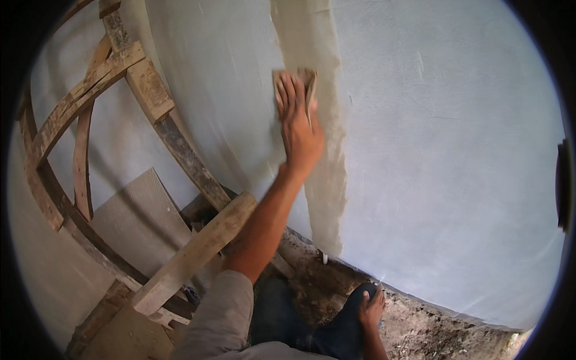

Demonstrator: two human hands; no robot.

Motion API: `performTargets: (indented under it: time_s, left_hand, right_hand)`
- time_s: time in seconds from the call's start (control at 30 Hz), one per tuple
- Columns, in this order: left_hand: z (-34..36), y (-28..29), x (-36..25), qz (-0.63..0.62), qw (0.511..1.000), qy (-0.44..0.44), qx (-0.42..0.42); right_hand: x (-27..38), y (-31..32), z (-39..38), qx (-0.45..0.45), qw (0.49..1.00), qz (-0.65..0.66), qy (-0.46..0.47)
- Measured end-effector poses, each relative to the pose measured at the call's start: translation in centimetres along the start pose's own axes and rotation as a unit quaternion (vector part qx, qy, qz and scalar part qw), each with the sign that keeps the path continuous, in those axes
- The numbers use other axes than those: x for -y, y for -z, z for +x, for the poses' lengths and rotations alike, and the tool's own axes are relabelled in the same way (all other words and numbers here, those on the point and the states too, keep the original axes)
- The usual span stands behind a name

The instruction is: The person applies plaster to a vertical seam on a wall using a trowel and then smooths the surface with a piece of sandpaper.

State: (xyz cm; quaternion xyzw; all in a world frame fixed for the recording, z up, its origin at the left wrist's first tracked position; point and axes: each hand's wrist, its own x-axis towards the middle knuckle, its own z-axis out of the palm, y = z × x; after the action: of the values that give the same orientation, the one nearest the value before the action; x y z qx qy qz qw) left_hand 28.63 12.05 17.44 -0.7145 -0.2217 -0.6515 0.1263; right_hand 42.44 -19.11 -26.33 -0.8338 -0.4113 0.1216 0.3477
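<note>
My left hand point(296, 117) presses a tan folded sheet, perhaps sandpaper point(280, 80), against a vertical beige strip of filler point(324, 180) running down the pale grey wall point(450, 150). My fingers lie over the sheet and my thumb is at its right side. My right hand point(372, 305) rests low on my bent knee in dark trousers, fingers apart and holding nothing I can see.
A rough wooden frame point(150, 90) of battens stands along the left, with a thick beam point(192, 252) reaching beside my left forearm. A pale board point(132, 210) leans behind it. Dirt floor point(420, 327) and a short white pipe point(324, 258) lie at the wall's foot.
</note>
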Motion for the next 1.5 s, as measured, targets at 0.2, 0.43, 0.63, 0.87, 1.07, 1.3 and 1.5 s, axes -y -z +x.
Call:
performTargets:
  time_s: [0.2,0.43,0.63,0.87,1.07,1.3,1.5]
  left_hand:
    - [-9.3,-1.7,0.4,-0.014,0.999,0.027,0.025]
    - [-2.0,-0.5,0.4,0.009,1.000,-0.021,-0.009]
    - [-9.7,-0.8,0.7,0.014,0.999,0.018,0.045]
    - [-12.4,-1.7,1.2,-0.037,0.997,0.065,0.034]
    - [9.3,2.5,1.4,-0.072,0.997,-0.001,0.001]
    - [-10.7,-1.3,-0.8,-0.039,0.997,-0.009,0.067]
    - [-35.4,5.3,-2.3,-0.153,0.931,0.270,0.190]
  right_hand:
    - [-0.3,0.7,0.7,-0.023,1.000,0.013,-0.002]
    - [1.0,1.0,0.1,-0.019,1.000,0.005,0.008]
    - [0.4,0.9,0.4,-0.028,0.999,0.025,-0.001]
    - [0.3,-0.4,1.5,0.001,1.000,0.000,-0.004]
    - [1.0,1.3,-0.4,0.000,1.000,0.000,-0.020]
    - [0.0,1.6,-0.3,-0.027,1.000,-0.002,0.002]
    - [1.7,0.6,-0.3,0.001,1.000,-0.016,0.008]
